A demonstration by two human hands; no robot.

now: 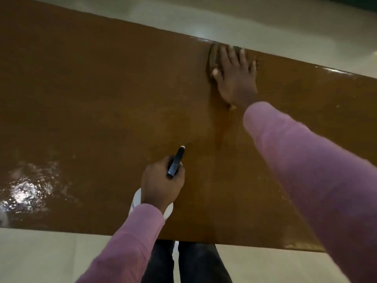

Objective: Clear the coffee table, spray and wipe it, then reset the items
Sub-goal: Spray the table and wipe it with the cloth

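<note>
The brown coffee table (91, 94) fills most of the view, its top bare and glossy. My right hand (234, 76) lies flat, fingers spread, pressing a brown cloth (214, 58) onto the table at its far edge. My left hand (161, 184) hovers over the near part of the table, wrapped around a spray bottle (176, 162). The bottle's dark nozzle points away from me and its white body (136, 199) shows under my wrist. Both arms wear pink sleeves.
A wet, shiny patch (26, 190) glistens on the table's near left part. A darker wet streak (220, 129) runs from my right hand toward me. Pale floor (40, 256) surrounds the table. My legs in dark trousers (193, 262) stand at the near edge.
</note>
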